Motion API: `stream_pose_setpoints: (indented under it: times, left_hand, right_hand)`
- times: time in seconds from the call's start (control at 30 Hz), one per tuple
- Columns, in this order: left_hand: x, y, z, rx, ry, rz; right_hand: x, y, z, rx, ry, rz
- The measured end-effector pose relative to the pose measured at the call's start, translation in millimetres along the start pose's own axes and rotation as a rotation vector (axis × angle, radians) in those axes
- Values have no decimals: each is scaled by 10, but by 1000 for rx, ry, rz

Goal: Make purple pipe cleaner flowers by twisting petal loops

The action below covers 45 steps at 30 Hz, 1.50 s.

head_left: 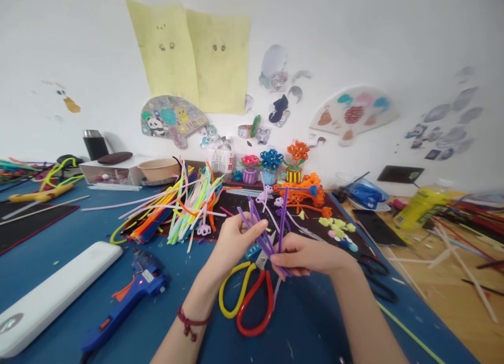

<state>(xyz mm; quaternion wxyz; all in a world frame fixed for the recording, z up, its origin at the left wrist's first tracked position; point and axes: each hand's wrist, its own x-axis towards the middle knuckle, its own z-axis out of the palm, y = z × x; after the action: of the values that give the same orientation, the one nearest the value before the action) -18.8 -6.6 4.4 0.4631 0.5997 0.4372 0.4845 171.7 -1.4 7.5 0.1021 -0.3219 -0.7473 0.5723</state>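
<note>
Several purple pipe cleaners (283,222) are held between my two hands above the blue mat. My left hand (242,233) is closed, pinching them with thumb and fingers. Lower on the same bunch, my right hand (303,256) is closed round the ends, its fingertips partly hidden. Below my hands lie open scissors (258,311) with one red and one yellow handle loop. Lilac pipe-cleaner flowers (264,195) and a pile of orange pipe-cleaner pieces (305,192) lie just beyond.
A blue glue gun (132,298) and long white case (59,296) lie left. Behind them spreads a multicoloured pipe-cleaner heap (192,209). Three small potted flowers (271,170) stand near the wall. Right are black scissors (376,280), a phone (378,227) and a yellow bottle (423,206).
</note>
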Motion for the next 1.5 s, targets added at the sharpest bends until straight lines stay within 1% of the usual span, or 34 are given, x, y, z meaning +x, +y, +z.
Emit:
stream_pose_setpoints:
  times: [0.07,0.17,0.2,0.27,0.33,0.37,0.43,0.5,0.57,0.6,0.63,0.7,0.8,0.97,1.07,1.13,1.27,1.37,1.43,1.5]
  left_hand:
    - [-3,-7,16,23,2,-16]
    - [-6,3,19,-19,-26,-42]
    - [-3,7,8,-34,-17,-43]
    - [11,14,-33,-51,71,-23]
    - [30,18,-89,-56,198,5]
    - [38,21,-115,-66,243,14]
    - [44,29,-148,-100,276,15]
    - [38,36,-147,-122,246,2]
    - [28,34,-116,-112,185,-18]
    - [23,29,-95,-101,149,-29]
    - [21,22,-74,-88,115,-37]
    - [20,3,-37,-66,71,-44]
    - [32,-29,-15,-35,72,-30]
    - [61,-85,-41,-14,94,-3]
    - [54,-83,-35,-32,116,-2]
    - [39,-64,-14,-58,125,-33]
    - [32,-59,24,-154,134,-141]
    - [56,-102,15,-158,219,-145]
    - [68,-125,-2,-141,250,-146]
    - [69,-128,-17,-158,210,-174]
  right_hand:
    - [-1,-11,3,-17,-24,9]
    - [-5,-29,5,-25,-34,0]
    - [-9,-31,4,-22,-35,-5]
    - [-20,-22,-3,-27,-25,13]
    - [-24,1,-13,-63,17,73]
    - [-20,16,-18,-89,44,109]
    - [7,48,-24,-139,109,157]
    - [56,69,-21,-169,210,139]
    - [110,67,-9,-162,367,49]
    - [134,56,0,-138,414,-6]
    - [153,41,11,-101,430,-51]
    - [179,2,36,-24,402,-126]
    - [200,-37,65,41,368,-171]
    - [229,-32,66,52,411,-121]
    - [234,-41,67,37,451,-122]
    - [235,-49,78,9,439,-143]
    - [257,-37,110,-29,353,-139]
    - [276,-20,123,-10,313,-117]
    - [281,-19,127,-21,305,-124]
    - [285,-20,130,-36,303,-138]
